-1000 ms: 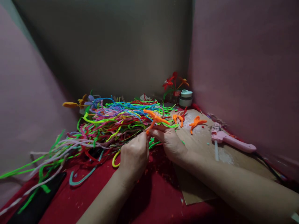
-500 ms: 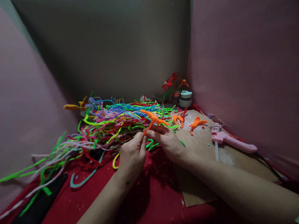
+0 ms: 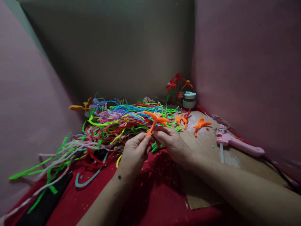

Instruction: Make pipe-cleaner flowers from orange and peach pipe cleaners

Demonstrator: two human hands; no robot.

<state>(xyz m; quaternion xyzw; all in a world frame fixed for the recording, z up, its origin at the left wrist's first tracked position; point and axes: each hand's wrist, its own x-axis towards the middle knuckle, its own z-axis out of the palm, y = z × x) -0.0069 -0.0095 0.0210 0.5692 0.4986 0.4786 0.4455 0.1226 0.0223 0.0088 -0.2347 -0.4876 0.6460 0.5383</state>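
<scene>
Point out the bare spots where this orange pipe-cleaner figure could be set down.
Bare cardboard lies between the right hand and the pink glue gun, near two loose orange figures. Red cloth between the forearms is open but for crumbs. Crowded: the pipe-cleaner pile beyond the left hand, behind the held orange figure.

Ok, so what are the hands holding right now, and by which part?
An orange pipe-cleaner shape, pinched at its lower stem end by the fingertips of the left hand and the right hand. Its bent arms stand free above.
</scene>
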